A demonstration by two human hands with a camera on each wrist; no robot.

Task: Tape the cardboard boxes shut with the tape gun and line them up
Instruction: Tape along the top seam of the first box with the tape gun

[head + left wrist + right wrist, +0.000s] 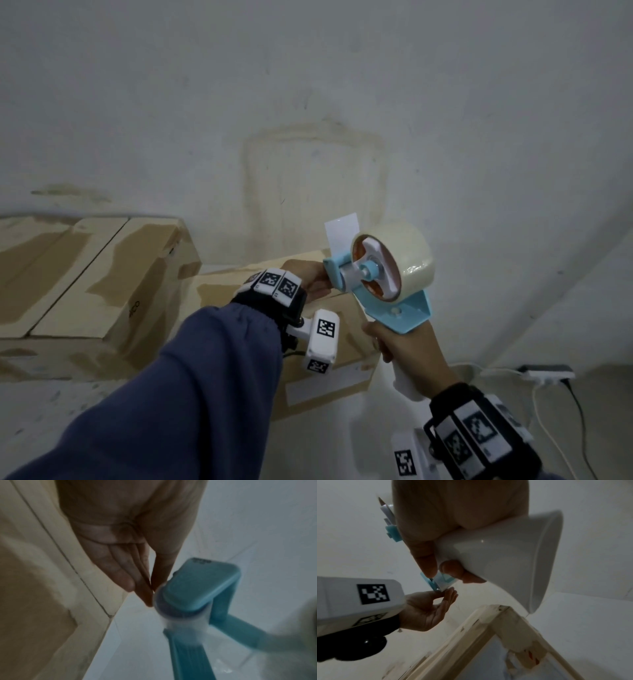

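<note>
The right hand (pixel 407 356) is raised in front of the body, fingers and thumb wrapped round the white handle of the tape gun (pixel 383 277). The left hand (pixel 308 279), reaching forward from a blue sleeve (pixel 191 383), has straight fingers (pixel 120 566) and thumb meeting at the gun's front end. Both wrists wear black bands carrying coded markers.

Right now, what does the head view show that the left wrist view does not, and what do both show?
Only the head view shows the roll of tape on the tape gun, the loose tape end standing up, the right hand gripping the white handle, a second cardboard box at the left, and a power strip.

Only the left wrist view shows the left hand's fingertips, pressed together at the gun's front end, from the palm side.

Both show the left hand, the blue frame of the gun and the nearer cardboard box.
</note>
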